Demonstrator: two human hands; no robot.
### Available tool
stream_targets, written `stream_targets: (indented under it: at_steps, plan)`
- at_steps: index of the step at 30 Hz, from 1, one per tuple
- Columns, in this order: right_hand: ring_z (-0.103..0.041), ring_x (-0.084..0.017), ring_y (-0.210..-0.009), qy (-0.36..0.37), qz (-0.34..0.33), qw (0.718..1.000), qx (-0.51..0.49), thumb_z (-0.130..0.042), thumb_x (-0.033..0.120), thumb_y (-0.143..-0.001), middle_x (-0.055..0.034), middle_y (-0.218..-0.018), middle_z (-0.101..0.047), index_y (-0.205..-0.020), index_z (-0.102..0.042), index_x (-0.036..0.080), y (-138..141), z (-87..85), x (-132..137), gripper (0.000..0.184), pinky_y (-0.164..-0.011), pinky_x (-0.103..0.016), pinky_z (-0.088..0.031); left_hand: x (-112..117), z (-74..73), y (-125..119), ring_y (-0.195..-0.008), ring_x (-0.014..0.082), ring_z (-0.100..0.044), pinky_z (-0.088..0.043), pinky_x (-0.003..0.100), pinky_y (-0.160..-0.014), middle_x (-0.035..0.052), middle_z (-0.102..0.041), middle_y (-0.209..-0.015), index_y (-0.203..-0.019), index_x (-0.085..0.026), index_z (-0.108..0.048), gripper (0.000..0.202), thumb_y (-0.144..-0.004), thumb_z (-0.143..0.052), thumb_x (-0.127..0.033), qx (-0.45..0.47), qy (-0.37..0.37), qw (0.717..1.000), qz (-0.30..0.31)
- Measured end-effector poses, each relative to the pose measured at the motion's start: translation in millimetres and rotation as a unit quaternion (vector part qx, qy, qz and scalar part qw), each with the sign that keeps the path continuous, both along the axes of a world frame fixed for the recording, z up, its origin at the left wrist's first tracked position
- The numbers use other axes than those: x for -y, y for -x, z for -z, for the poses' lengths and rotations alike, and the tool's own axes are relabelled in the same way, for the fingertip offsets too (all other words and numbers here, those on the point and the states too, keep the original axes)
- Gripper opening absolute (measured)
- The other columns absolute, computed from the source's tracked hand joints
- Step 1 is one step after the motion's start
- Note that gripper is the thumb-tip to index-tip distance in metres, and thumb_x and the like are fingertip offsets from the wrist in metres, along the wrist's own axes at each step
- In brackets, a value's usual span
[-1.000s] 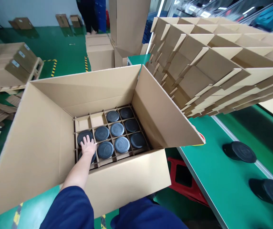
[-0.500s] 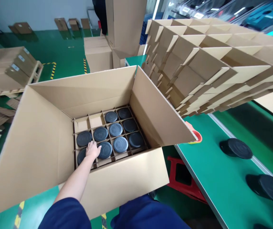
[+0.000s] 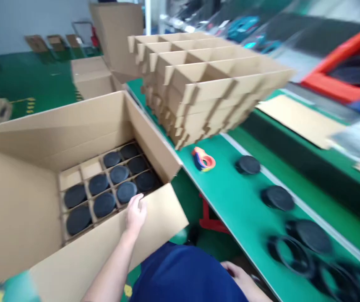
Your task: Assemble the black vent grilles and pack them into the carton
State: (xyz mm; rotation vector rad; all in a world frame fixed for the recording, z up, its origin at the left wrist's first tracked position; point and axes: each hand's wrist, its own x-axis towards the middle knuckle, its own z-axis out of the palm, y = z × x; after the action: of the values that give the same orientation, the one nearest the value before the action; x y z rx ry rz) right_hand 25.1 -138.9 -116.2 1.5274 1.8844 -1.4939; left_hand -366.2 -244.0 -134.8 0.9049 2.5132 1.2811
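Observation:
A big open cardboard box point(image 3: 22, 176) holds a cardboard grid with several black round discs point(image 3: 104, 204) in its cells. My left hand point(image 3: 136, 214) rests on the box's near rim, fingers loosely together, nothing visibly in it. My right hand point(image 3: 239, 274) shows low at the table's near edge, blurred, its fingers unclear. More black discs point(image 3: 277, 198) lie in a row on the green table point(image 3: 239, 209). A black ring-shaped part point(image 3: 288, 256) sits among them.
A stack of cardboard divider grids point(image 3: 199, 84) overhangs the table beside the box. An orange and blue tape dispenser point(image 3: 203, 160) lies under it. A flat cardboard sheet point(image 3: 299, 119) and a red bin point(image 3: 346, 71) are farther right. Closed cartons point(image 3: 88, 75) stand on the green floor.
The view has swung right. My left hand has left the discs inside the box and come back to its near rim. My right hand has come into view.

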Motion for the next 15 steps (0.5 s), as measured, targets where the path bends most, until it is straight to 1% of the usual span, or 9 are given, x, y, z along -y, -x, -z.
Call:
stream_targets:
  at_steps: [2, 3, 6, 8, 10, 13, 15]
  plan:
    - [-0.062, -0.021, -0.076, -0.004, 0.042, 0.999, -0.022, -0.063, 0.028, -0.069, -0.0008, -0.071, -0.066, -0.074, -0.068, 0.02, -15.9, 0.4, -13.4, 0.01, -0.071, -0.031, -0.049, -18.9, -1.8, -47.8, -0.104, 0.0267, -0.061, -0.047, 0.042, -0.097, 0.0133, -0.066, -0.107, -0.101, -0.016, -0.065, 0.037, -0.085, -0.048, -0.044, 0.026, -0.025, 0.999, 0.035]
    - [-0.061, -0.019, -0.073, -0.004, 0.06, 0.998, -0.029, -0.064, 0.025, -0.067, -0.0003, -0.069, -0.065, -0.073, -0.067, 0.019, -25.2, 0.5, -20.7, 0.009, -0.069, -0.03, -0.047, -28.9, -1.2, -70.2, -0.101, 0.0271, -0.062, -0.048, 0.042, -0.095, 0.013, -0.067, -0.105, -0.1, -0.016, -0.066, 0.038, -0.084, -0.049, -0.046, 0.041, -0.024, 0.997, 0.059]
    - [-0.056, -0.014, -0.065, -0.016, 0.143, 0.988, -0.057, -0.065, 0.02, -0.062, 0.0017, -0.062, -0.062, -0.07, -0.064, 0.017, -57.1, 5.0, -43.1, 0.009, -0.065, -0.026, -0.044, -61.0, 2.6, -128.4, -0.097, 0.0262, -0.064, -0.05, 0.042, -0.092, 0.0102, -0.069, -0.104, -0.1, -0.019, -0.066, 0.04, -0.082, -0.051, -0.051, 0.096, 0.023, 0.984, 0.149]
    - [-0.056, -0.013, -0.063, -0.025, 0.194, 0.977, -0.079, -0.065, 0.019, -0.062, 0.0017, -0.061, -0.061, -0.07, -0.063, 0.017, -80.2, 11.1, -55.4, 0.008, -0.063, -0.025, -0.044, -83.1, 4.0, -159.5, -0.097, 0.0255, -0.065, -0.051, 0.041, -0.092, 0.0087, -0.069, -0.106, -0.102, -0.02, -0.066, 0.041, -0.081, -0.052, -0.053, 0.122, 0.057, 0.97, 0.202]
    - [-0.057, -0.014, -0.063, -0.031, 0.231, 0.967, -0.1, -0.064, 0.019, -0.063, 0.0009, -0.063, -0.061, -0.07, -0.063, 0.018, -103.1, 17.6, -64.3, 0.008, -0.063, -0.025, -0.044, -105.3, 3.3, -185.9, -0.099, 0.0252, -0.065, -0.051, 0.041, -0.092, 0.0086, -0.069, -0.109, -0.105, -0.021, -0.065, 0.043, -0.08, -0.054, -0.054, 0.139, 0.074, 0.958, 0.241]
    - [-0.059, -0.015, -0.066, -0.042, 0.271, 0.952, -0.133, -0.062, 0.016, -0.062, -0.0006, -0.069, -0.064, -0.073, -0.063, 0.018, -134.5, 23.3, -74.1, 0.012, -0.066, -0.026, -0.046, -139.8, -0.7, -221.4, -0.103, 0.0251, -0.064, -0.05, 0.039, -0.094, 0.0098, -0.068, -0.112, -0.107, -0.019, -0.064, 0.046, -0.078, -0.057, -0.054, 0.177, 0.078, 0.943, 0.27]
    - [-0.06, -0.015, -0.069, -0.052, 0.292, 0.943, -0.154, -0.059, 0.012, -0.061, -0.0021, -0.073, -0.066, -0.077, -0.063, 0.017, -152.3, 22.9, -80.2, 0.017, -0.069, -0.027, -0.047, -163.9, -4.4, -244.5, -0.104, 0.0252, -0.064, -0.049, 0.039, -0.096, 0.0106, -0.068, -0.112, -0.107, -0.018, -0.064, 0.047, -0.076, -0.059, -0.053, 0.209, 0.083, 0.932, 0.285]
